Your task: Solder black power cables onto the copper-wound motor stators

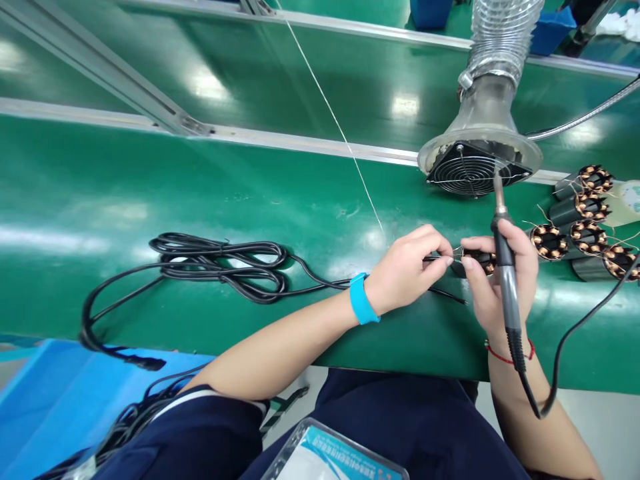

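My left hand [413,270], with a blue band at the wrist, pinches the end of a black power cord [320,285]. The cord's bundled loops lie on the green bench to the left, its plug [145,363] past the front edge. My right hand [507,280] has a soldering iron [506,267] between thumb and forefinger, tip upward. Fingertips of that same hand also touch a motor stator [480,259] with copper windings, close to the cord's end. Fingers hide most of the stator and the joint between wire and winding.
Several more copper-wound stators [590,237] stand at the right. A fume extractor funnel [480,150] with a fan grille hangs behind my right hand. Thin solder wire [340,127] runs down to the bench. A blue bin [55,393] with black cords sits at front left.
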Tool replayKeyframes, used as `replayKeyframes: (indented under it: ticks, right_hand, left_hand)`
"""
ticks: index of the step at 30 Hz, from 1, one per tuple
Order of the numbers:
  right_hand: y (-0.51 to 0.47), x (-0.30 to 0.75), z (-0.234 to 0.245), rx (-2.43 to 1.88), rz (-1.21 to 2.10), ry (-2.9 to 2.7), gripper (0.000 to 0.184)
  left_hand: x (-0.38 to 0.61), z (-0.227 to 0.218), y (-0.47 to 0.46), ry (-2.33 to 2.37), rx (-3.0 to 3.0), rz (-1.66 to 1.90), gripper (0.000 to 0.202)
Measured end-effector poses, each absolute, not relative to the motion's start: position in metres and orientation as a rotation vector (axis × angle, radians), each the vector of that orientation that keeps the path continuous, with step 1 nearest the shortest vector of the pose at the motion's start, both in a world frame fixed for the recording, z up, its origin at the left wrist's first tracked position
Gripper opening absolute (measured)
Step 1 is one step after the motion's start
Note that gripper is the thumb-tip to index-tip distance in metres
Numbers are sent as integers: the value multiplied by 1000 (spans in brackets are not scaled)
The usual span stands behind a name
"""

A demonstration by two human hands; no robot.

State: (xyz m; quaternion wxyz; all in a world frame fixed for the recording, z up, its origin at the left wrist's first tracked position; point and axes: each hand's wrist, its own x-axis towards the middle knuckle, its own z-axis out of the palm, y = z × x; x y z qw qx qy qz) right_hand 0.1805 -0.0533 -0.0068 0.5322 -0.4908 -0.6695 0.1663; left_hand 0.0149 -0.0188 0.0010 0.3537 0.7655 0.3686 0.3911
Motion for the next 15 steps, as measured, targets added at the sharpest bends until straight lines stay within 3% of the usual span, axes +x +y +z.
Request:
replayKeyframes:
  ticks: [9,15]
  right_hand:
    - [-57,183,-13,-1227,384,-1652,50]
    - [-71,186,-8,-1285,324,-1483,37]
  left_hand:
    - [17,2,-17,978,1591,874,9]
    - [17,2,-21,1050,1664,870,11]
